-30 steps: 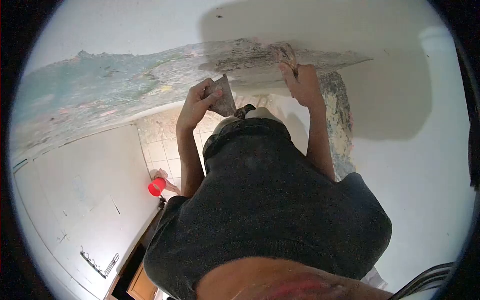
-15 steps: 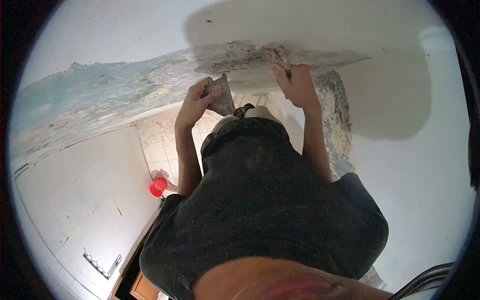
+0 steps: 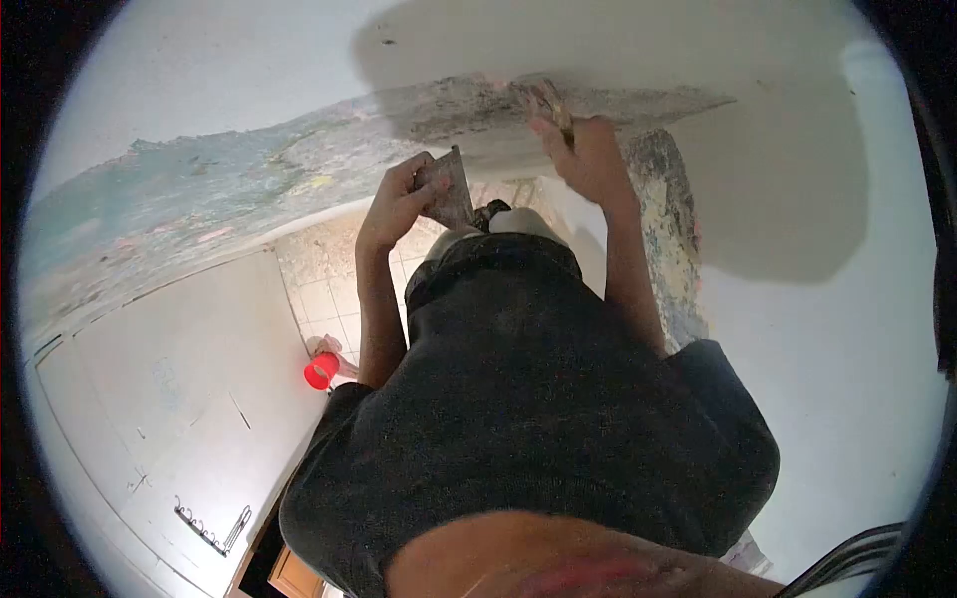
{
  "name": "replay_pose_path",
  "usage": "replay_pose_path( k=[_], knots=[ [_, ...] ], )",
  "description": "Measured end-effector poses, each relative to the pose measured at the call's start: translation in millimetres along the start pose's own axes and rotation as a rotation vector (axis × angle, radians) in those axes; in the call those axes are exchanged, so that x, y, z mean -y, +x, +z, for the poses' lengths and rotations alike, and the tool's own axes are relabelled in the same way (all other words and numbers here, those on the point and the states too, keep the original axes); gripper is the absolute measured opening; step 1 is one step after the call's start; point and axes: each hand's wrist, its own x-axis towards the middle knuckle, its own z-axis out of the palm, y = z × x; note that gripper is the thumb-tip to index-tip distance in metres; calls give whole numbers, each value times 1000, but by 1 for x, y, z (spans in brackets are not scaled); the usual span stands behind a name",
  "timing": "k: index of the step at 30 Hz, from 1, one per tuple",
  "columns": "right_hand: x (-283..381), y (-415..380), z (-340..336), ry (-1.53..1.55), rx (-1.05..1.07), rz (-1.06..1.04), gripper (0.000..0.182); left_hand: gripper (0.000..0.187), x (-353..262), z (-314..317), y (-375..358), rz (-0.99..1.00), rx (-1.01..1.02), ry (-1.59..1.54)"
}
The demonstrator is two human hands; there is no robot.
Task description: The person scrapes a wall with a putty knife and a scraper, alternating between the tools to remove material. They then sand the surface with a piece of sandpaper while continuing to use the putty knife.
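Note:
My left hand [image 3: 394, 207] grips a wide, dirty filling knife [image 3: 451, 191] in front of my waist, its flat blade tilted and apart from the wall. My right hand [image 3: 595, 164] is closed around a scraper [image 3: 548, 106], smeared with grey and pinkish residue. Its blade end lies over the bared strip [image 3: 439, 110] of wall, where grey, bluish and dark patches show through the white paint. Contact between blade and wall cannot be made out for certain. Another bared patch [image 3: 663, 214] runs downward beside my right forearm.
White wall [image 3: 807, 369] surrounds the bared areas. Below on the left are a tiled floor [image 3: 324, 299] with debris, a red container [image 3: 321, 371], a white door-like panel [image 3: 189, 349] with a hook rack [image 3: 204, 528], and brown wooden furniture [image 3: 292, 573]. Dark cables [image 3: 847, 558] hang at lower right.
My right hand and its scraper have shifted slightly up along the bared strip, the scraper tilting a little. My left hand with the filling knife has moved slightly right. The view has shifted a little.

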Motion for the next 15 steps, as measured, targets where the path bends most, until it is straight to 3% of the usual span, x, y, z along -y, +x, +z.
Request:
replay_pose_path(
  k=[3,5,10,15],
  knots=[
    [-11,-2,-9,-49,43,34,61,14,-9,8,-4,-26,-2,-38],
    [-4,8,-5,-36,-18,-118,60,14,-1,3,0,20,-13,-45],
    [8,13,1,2,1,-170,50,16,-7,7,-11,-3,-18,-88],
    [-35,-4,10,91,26,20,51,15,4,-5,-17,-28,-109,-107]
  ],
)
